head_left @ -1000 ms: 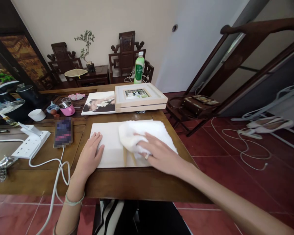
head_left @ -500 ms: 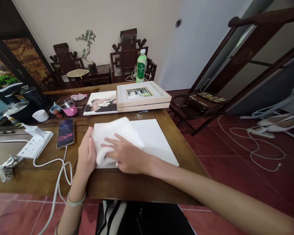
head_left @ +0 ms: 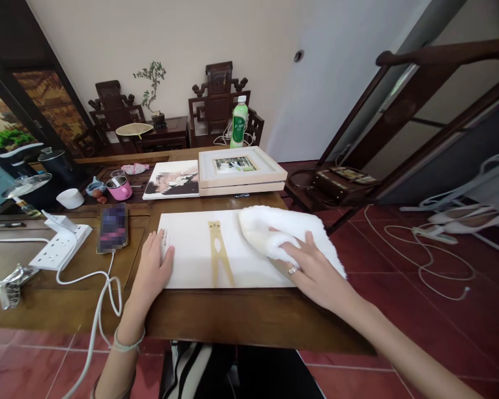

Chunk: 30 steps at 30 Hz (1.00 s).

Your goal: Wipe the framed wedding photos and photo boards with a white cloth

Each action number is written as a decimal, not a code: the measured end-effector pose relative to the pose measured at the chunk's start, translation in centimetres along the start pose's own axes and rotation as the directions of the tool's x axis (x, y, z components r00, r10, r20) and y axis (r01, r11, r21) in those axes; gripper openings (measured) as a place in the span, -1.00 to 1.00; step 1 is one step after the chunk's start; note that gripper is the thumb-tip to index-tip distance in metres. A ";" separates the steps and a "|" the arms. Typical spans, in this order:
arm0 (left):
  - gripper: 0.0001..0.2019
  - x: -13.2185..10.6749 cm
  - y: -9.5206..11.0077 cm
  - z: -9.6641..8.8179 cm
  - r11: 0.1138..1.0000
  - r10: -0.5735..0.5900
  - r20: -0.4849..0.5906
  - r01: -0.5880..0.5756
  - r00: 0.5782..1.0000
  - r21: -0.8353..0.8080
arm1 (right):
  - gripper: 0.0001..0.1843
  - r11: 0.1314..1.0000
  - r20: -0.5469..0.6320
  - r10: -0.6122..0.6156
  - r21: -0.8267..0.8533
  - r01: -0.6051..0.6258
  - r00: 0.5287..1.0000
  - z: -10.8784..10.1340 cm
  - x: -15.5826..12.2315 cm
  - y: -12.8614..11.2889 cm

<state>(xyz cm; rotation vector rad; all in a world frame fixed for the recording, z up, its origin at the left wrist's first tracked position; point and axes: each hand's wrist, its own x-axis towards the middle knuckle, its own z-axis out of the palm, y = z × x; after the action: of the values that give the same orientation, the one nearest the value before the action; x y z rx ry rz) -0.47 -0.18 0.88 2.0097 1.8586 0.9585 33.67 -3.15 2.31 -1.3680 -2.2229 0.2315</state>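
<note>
The left hand (head_left: 153,267) lies flat and open on the left edge of a white board (head_left: 191,260), with the fingers stretched forward and close together and the thumb resting on the board beside some small print. The board lies flat on the wooden surface (head_left: 233,317), near its front edge and directly in front of the person. A tan stand leg (head_left: 219,252) is fixed flat on the middle of the board and points toward the person. The right hand (head_left: 311,267) is on the right part of the board. It is open, palm down, the fingers a little spread, and it presses on a white fluffy cloth (head_left: 274,230) without closing around it. The cloth covers the right end of the board and hangs a little over the right edge of the surface. A ring (head_left: 293,270) shows on one finger of this hand, and a thin bracelet (head_left: 127,341) is around the left wrist. Behind the board, two light wooden picture frames (head_left: 241,170) are stacked one on the other, and a photo print (head_left: 172,180) lies just beside them on the left. A green bottle (head_left: 238,123) stands farther back, behind the frames. To the left of the board lies a phone (head_left: 112,227) with a white cable (head_left: 103,288) going over the front edge, then a white power strip (head_left: 60,246). A pink cup (head_left: 120,188) and a white bowl (head_left: 70,198) stand farther back on the left.
</note>
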 end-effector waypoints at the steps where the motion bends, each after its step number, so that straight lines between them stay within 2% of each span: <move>1: -0.42 0.1 0.1 -0.3 0.999 -0.018 0.004 0.019 1.000 -0.035 | -0.77 1.000 -0.026 0.023 -0.011 -0.024 0.999 0.3 0.0 0.1; 5: -0.46 0.5 0.8 -1.5 0.971 -0.102 0.067 0.114 0.993 -0.209 | -0.78 0.999 -0.050 0.045 -0.027 -0.047 0.998 1.2 0.5 -0.9; 7: -0.44 0.7 1.2 -2.1 0.922 -0.180 0.108 0.206 0.978 -0.328 | -0.78 0.999 -0.032 0.040 -0.017 -0.041 0.999 1.5 0.9 -1.4; 9: -0.46 1.0 1.6 -2.6 0.838 -0.252 0.154 0.295 0.955 -0.459 | -0.78 0.999 -0.017 0.035 -0.010 -0.035 0.999 1.5 1.2 -1.7; 12: -0.49 1.2 2.4 -3.6 0.685 -0.300 0.226 0.374 0.927 -0.625 | -0.77 0.999 -0.002 0.034 -0.003 -0.034 0.999 1.3 1.4 -1.7; 16: -0.38 0.7 4.3 -5.4 0.444 -0.353 0.339 0.475 0.872 -0.760 | -0.79 0.999 0.012 0.038 0.012 -0.038 0.999 0.8 1.4 -1.5; 18: -0.35 0.3 5.9 -6.5 0.390 -0.378 0.304 0.449 0.874 -0.804 | -0.78 0.999 0.013 0.030 0.022 -0.030 0.999 0.6 1.3 -1.9; 20: -0.34 -0.3 7.9 -7.6 0.370 -0.411 0.250 0.412 0.876 -0.833 | -0.74 0.999 0.006 -0.028 0.041 0.028 1.000 0.3 1.3 -3.2; 23: -0.39 -1.3 11.0 -9.1 0.401 -0.471 0.123 0.337 0.873 -0.852 | -0.72 0.970 -0.038 -0.217 0.099 0.220 0.975 0.0 1.2 -6.7; 26: -0.42 -2.3 13.7 -10.5 0.451 -0.465 0.028 0.264 0.885 -0.852 | -0.93 0.923 -0.147 -0.360 0.088 0.375 0.921 0.0 1.3 -10.5; 28: -0.41 -2.9 14.8 -11.3 0.480 -0.456 -0.006 0.240 0.890 -0.844 | -0.91 0.916 -0.235 -0.385 0.022 0.401 0.893 0.2 1.4 -12.1; 30: -0.40 -3.5 15.5 -11.9 0.508 -0.431 -0.032 0.213 0.902 -0.835 | -0.85 0.924 -0.309 -0.368 -0.018 0.381 0.877 0.4 1.6 -12.6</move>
<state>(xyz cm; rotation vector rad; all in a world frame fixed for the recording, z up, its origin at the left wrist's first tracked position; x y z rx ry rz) 4.71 -9.05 17.87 0.9549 1.3615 1.5981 23.05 -7.72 7.50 -0.8527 -2.1449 -0.0694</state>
